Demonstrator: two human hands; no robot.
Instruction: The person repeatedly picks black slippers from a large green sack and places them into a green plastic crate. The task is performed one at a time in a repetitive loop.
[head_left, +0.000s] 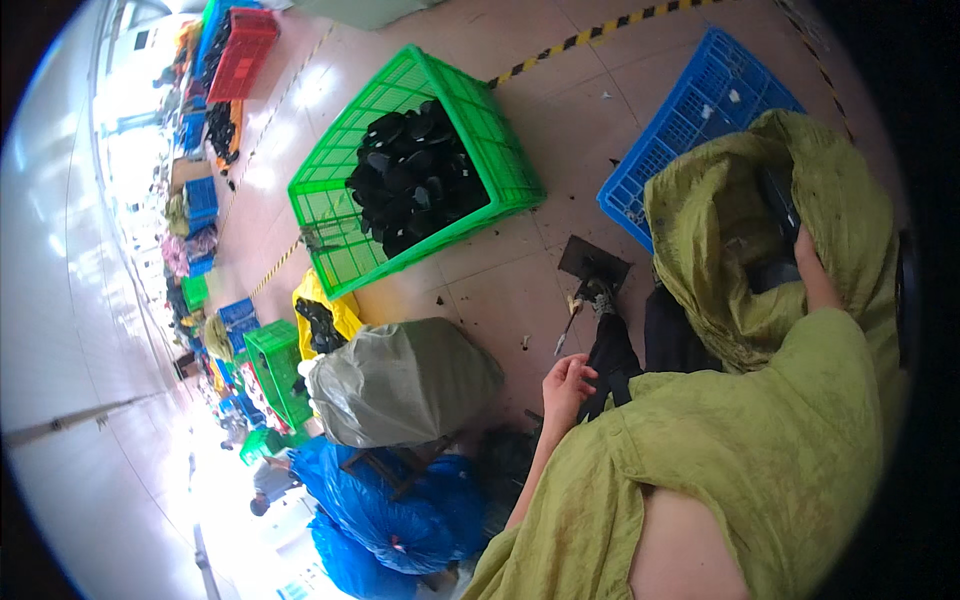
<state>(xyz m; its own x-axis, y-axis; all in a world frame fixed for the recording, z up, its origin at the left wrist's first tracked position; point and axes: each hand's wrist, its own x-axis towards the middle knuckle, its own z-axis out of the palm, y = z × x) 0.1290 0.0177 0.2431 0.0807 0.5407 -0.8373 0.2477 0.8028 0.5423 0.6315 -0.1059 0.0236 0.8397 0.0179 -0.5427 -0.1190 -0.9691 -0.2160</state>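
Note:
My left hand (571, 382) is raised over the dark trousers (616, 349), fingers loosely bent and apart, with nothing visible in it. My right hand (808, 251) reaches into folds of olive cloth (697, 195) at the right, beside a dark glossy object (778, 199); its fingertips are partly hidden, so its grip is unclear. A patterned shoe (601, 298) rests at a dark flat plate (592, 262) on the floor. A thin stick-like item with a pale end (561, 343) lies near the shoe. An olive-green shirt (735, 427) covers the body.
A green plastic crate (491, 142) holds many black pieces (412, 176). A blue crate (645, 165) stands beside the cloth. A grey covered bundle (412, 382) and blue plastic bags (375, 510) lie at lower left. Tape (592, 34) marks the floor. A co-worker (271, 480) is far off.

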